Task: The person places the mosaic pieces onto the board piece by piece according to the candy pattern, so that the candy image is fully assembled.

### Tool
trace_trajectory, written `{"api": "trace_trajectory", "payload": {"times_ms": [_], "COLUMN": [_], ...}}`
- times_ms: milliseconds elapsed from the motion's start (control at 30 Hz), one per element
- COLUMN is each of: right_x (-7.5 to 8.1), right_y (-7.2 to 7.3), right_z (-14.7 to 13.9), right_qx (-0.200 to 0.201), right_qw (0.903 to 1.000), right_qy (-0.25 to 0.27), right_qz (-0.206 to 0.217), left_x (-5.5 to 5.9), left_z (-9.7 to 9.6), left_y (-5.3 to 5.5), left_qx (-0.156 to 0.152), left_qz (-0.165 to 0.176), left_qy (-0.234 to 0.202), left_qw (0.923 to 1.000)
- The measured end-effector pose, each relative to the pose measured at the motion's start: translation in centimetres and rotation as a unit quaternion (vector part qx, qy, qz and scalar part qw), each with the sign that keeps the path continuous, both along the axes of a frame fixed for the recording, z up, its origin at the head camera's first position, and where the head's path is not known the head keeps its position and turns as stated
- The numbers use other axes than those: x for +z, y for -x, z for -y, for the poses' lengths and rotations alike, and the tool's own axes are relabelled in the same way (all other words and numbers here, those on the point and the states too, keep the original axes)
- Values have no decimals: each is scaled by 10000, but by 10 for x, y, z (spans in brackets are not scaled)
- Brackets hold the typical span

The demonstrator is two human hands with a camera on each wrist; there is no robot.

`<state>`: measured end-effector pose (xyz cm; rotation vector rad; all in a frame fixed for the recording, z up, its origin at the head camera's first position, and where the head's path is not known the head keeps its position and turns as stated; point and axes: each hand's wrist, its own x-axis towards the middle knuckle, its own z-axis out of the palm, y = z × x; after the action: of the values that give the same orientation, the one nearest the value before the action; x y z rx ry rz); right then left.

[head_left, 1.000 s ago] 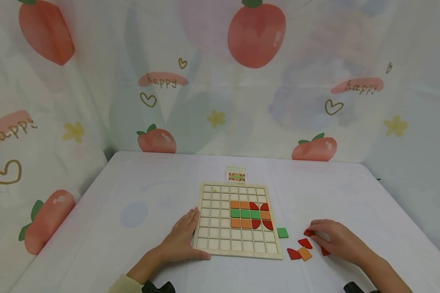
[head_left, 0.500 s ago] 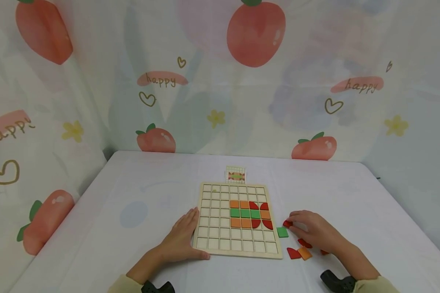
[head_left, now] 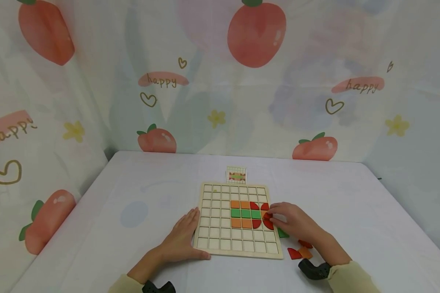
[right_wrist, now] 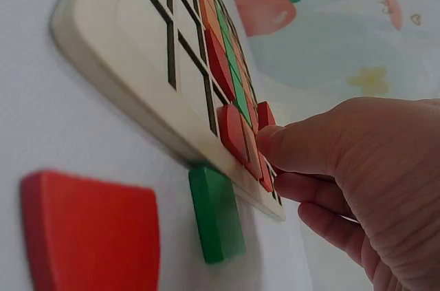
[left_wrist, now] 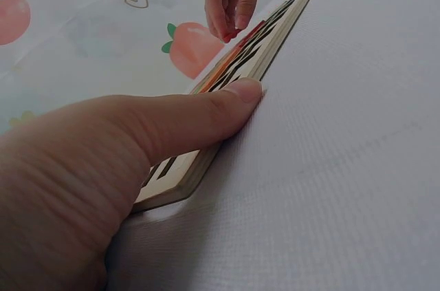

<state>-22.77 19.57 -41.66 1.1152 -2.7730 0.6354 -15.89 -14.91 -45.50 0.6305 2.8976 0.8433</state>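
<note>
A wooden grid board (head_left: 225,244) lies on the table, with orange and green square tiles (head_left: 245,213) and red rounded tiles (head_left: 256,224) set in its right half. Along the board's left edge rests my left hand (head_left: 179,240), fingers straight, its thumb (left_wrist: 227,102) touching the near edge. Over the right side of the grid, my right hand (head_left: 297,221) pinches a small red rounded tile (right_wrist: 266,113) between thumb and fingers. That tile overlaps the orange square in the right column in the head view. The fingers partly hide it.
A green square tile (head_left: 282,234) lies against the board's right edge. Nearer the front are loose red tiles (head_left: 294,253) and an orange square (head_left: 305,252), partly near my right forearm. A small pattern card (head_left: 236,175) lies behind the board. Printed cloth walls surround the table.
My right hand has carried the red tile leftward from the loose pile, past the green square, to over the board's right columns. The left hand has stayed in place.
</note>
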Motion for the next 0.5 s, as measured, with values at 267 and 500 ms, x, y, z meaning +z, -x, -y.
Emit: {"api": "trace_trajectory", "payload": {"times_ms": [267, 500], "right_x": [-3, -6], "right_y": [10, 13], "right_z": [18, 31], "right_qx": [614, 560], "right_qw": [9967, 9977], "right_qy": [381, 314], "right_qz": [-376, -227], "left_x": [-1, -1], "left_z": [0, 1], "left_y": [1, 1], "left_qx": [-33, -15], "left_qz": [9, 4], "left_qy": [10, 13], "left_qw": [10000, 10000]}}
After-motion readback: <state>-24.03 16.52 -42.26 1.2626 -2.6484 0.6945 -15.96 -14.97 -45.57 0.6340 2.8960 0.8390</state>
